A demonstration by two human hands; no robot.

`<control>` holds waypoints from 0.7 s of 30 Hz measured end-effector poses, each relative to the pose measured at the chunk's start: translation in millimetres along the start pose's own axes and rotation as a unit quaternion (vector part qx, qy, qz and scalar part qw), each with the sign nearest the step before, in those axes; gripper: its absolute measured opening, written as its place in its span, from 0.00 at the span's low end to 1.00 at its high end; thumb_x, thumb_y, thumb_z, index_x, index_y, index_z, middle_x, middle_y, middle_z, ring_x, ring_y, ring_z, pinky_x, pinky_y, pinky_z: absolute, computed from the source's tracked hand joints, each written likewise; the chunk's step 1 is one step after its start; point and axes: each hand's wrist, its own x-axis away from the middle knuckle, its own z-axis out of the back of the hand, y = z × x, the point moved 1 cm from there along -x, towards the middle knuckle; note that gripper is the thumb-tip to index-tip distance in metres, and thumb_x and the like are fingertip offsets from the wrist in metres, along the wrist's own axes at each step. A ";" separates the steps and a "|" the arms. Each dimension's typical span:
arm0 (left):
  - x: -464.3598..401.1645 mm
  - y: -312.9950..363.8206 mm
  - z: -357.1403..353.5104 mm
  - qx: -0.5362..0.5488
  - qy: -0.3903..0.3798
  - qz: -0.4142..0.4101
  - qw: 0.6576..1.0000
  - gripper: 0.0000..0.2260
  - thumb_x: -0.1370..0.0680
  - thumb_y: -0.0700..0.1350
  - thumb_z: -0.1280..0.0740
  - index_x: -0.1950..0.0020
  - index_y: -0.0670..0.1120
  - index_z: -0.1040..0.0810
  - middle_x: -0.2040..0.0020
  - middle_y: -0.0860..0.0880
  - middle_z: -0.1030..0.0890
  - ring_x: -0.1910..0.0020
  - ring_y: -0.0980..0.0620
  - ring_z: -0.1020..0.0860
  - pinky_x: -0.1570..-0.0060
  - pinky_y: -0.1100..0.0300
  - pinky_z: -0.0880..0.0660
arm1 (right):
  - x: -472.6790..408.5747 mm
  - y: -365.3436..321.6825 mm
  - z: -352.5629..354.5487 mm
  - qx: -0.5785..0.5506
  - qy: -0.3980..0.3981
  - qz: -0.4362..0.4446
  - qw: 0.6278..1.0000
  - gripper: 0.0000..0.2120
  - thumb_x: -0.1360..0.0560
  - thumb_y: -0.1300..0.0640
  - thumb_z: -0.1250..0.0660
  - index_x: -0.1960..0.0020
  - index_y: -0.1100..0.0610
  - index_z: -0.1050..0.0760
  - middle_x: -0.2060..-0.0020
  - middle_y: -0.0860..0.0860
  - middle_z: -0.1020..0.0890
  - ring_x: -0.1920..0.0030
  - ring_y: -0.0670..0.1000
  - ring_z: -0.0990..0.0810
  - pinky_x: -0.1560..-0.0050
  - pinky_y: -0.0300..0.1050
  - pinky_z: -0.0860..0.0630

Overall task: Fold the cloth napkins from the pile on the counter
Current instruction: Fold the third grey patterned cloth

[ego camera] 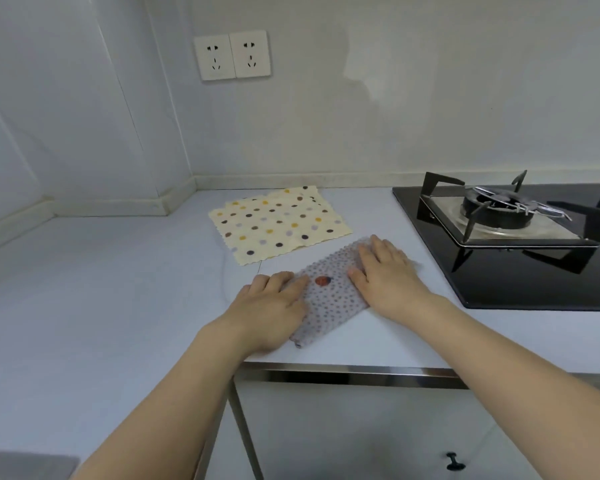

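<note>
A grey napkin (329, 299) with small dark dots and one red-brown spot lies on the white counter (101, 289), folded into a strip running diagonally. My left hand (274, 303) rests flat on its near left end, fingers spread. My right hand (385, 275) presses flat on its far right part. Neither hand grips the cloth. Behind it lies a pile of cream napkins (278, 223) with coloured polka dots and zigzag edges, spread flat, the edge of a second cream napkin showing under the top one.
A black glass gas hob (520, 237) with a metal pan support stands at the right, close to my right hand. Two wall sockets (232, 55) sit on the back wall. The counter's front edge (354, 370) runs just below the grey napkin, with a cabinet door and a black knob (453, 460) underneath.
</note>
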 end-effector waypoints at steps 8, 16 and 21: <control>53.7 -4.0 28.1 0.005 -0.067 0.017 0.998 0.29 0.22 0.40 0.47 0.24 0.61 0.44 0.29 0.54 0.39 0.33 0.49 0.41 0.33 0.54 0.43 | 110.7 -54.2 2.5 -0.020 0.099 0.274 0.956 0.20 0.27 0.37 0.40 0.47 0.51 0.25 0.51 0.44 0.25 0.50 0.46 0.29 0.48 0.40 0.30; 96.9 5.9 36.8 0.006 -0.094 0.002 0.996 0.23 0.25 0.53 0.32 0.31 0.59 0.33 0.35 0.54 0.35 0.36 0.52 0.36 0.42 0.54 0.31 | 140.6 -51.3 17.9 -0.122 0.134 0.230 0.956 0.11 0.22 0.50 0.40 0.59 0.55 0.27 0.65 0.47 0.24 0.64 0.48 0.27 0.65 0.48 0.30; 79.6 4.8 43.8 0.294 0.040 0.016 0.955 0.08 0.23 0.50 0.31 0.52 0.46 0.21 0.50 0.46 0.20 0.51 0.49 0.24 0.56 0.63 0.31 | 120.9 -36.2 38.9 -0.284 0.119 0.112 0.945 0.10 0.22 0.51 0.35 0.58 0.57 0.25 0.68 0.53 0.21 0.65 0.52 0.23 0.60 0.50 0.26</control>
